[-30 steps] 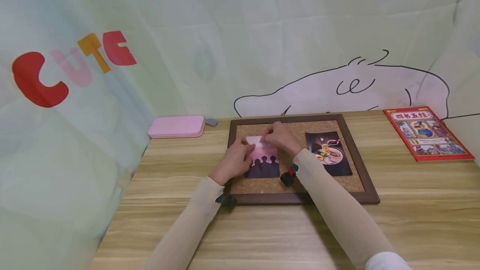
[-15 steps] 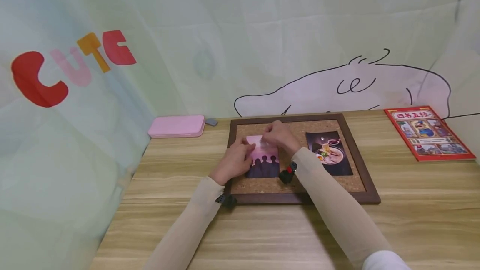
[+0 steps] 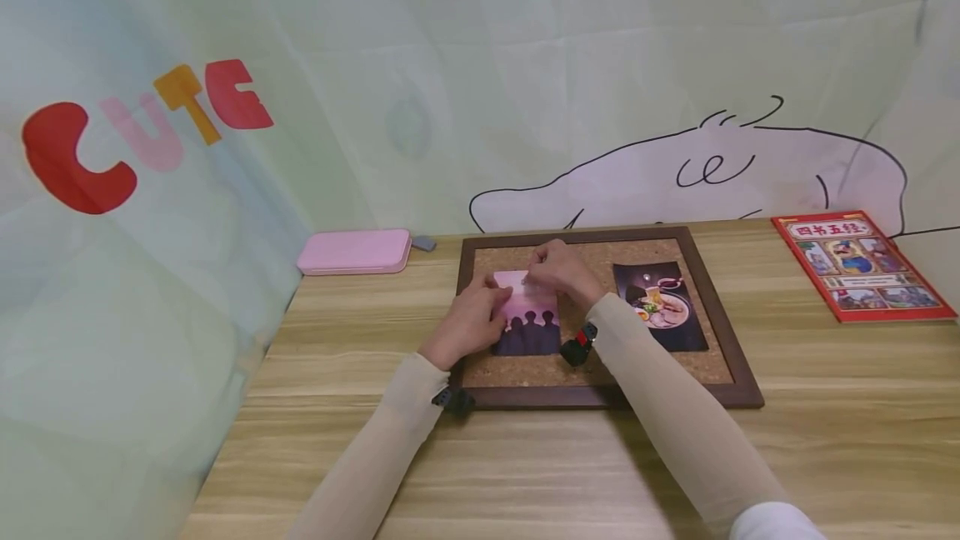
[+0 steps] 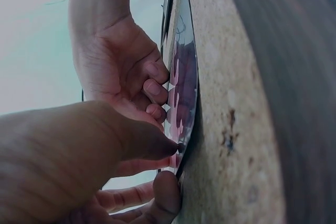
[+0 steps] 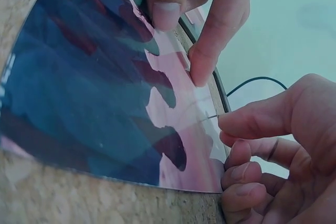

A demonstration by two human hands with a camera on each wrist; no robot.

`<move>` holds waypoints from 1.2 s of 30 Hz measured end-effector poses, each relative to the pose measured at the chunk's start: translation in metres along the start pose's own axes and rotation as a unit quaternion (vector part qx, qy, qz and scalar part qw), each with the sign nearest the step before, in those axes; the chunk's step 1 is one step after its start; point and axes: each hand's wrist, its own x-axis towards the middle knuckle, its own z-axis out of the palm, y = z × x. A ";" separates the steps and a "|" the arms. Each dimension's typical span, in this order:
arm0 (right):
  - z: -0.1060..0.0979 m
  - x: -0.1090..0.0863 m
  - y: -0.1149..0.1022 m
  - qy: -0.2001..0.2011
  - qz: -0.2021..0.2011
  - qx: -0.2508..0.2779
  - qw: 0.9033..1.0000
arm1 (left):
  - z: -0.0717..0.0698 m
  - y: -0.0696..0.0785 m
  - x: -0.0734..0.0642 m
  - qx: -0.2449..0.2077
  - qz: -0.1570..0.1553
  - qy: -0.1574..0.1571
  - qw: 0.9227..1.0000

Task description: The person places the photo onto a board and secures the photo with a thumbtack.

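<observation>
A glossy photo with dark silhouettes under a pink sky lies on the left part of a framed cork board. My left hand presses the photo's left side with thumb and fingertips. At its upper edge, my right hand pinches a thin metal pin between thumb and index finger, the needle pointing at the pink area. The pin's head is hidden in the fingers. In the left wrist view the photo bows slightly off the cork.
A second photo, of a noodle bowl, lies on the board's right side. Behind and left is a pink case with a small grey tab. A red book lies at the right. A printed curtain hangs behind the table.
Both hands stay almost in place on the photo. The right hand's fingertips shift very slightly; the board and photos look the same.
</observation>
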 end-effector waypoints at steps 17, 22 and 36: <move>-0.002 0.004 -0.003 -0.010 0.000 -0.032 0.999 | 0.000 0.000 0.000 0.000 0.000 0.001 1.000; -0.001 0.005 -0.004 -0.013 0.001 -0.036 0.999 | 0.000 0.000 -0.001 -0.002 0.001 0.003 1.000; 0.003 0.009 -0.011 -0.014 0.012 -0.093 0.996 | 0.001 -0.002 0.000 -0.002 0.017 0.012 1.000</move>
